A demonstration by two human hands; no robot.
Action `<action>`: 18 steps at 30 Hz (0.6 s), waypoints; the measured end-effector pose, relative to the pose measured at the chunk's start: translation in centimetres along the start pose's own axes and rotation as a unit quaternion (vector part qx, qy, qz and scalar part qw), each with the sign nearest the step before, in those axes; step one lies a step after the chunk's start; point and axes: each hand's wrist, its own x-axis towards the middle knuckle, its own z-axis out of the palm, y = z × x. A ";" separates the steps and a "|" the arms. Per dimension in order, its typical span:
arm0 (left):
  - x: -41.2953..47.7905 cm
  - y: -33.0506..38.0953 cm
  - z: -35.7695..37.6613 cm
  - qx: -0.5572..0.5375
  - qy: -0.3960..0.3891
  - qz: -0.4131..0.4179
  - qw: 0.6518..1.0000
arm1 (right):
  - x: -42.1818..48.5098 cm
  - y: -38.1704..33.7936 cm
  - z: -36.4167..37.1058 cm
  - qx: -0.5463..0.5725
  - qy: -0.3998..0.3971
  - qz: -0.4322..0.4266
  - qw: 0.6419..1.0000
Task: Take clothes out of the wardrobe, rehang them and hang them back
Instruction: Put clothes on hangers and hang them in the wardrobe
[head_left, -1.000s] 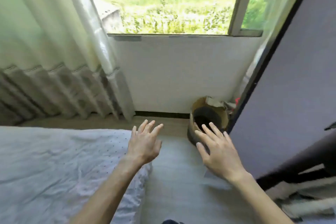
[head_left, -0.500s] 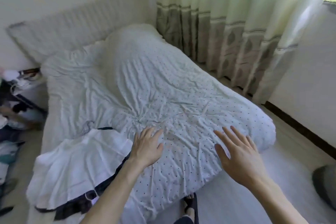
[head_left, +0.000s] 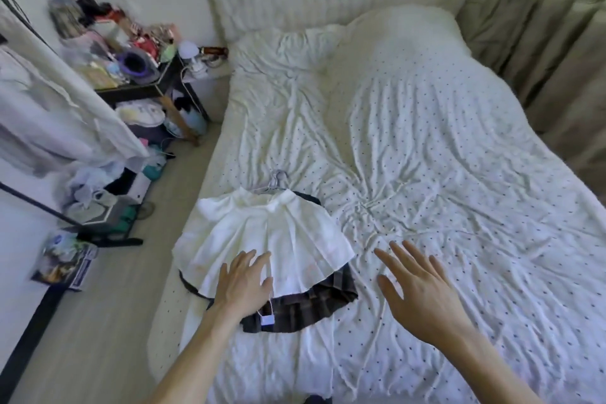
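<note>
Seen from the head, the gaze has swung from the window round to the bed (head_left: 426, 141), which brings the white skirt (head_left: 269, 233) within reach. It lies near the bed's left edge on top of a dark plaid skirt (head_left: 308, 302), with a hanger (head_left: 277, 182) at its far end. Both hands stay spread and empty, the left hand (head_left: 242, 285) over the white hem and the right hand (head_left: 423, 292) above the dotted sheet. Rehanging looks about to begin. A cluttered side table (head_left: 131, 75) stands far left and curtains (head_left: 541, 59) hang far right.

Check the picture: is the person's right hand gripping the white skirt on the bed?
No, the right hand is spread open over the dotted sheet, beside the white skirt and clear of it.
</note>
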 end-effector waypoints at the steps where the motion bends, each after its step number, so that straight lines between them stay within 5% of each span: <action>1: 1.5 -1.6 -0.2 0.003 -0.006 -0.007 1.000 | 2.0 -0.9 0.8 0.000 -0.016 0.000 1.000; 10: 19.3 -12.0 -0.7 0.049 -0.121 -0.035 0.991 | 17.3 -6.6 10.0 -0.011 -0.187 0.040 0.981; 18: 37.6 -19.2 -0.5 0.034 -0.119 -0.068 0.990 | 30.6 -10.0 19.0 -0.048 -0.258 0.046 0.964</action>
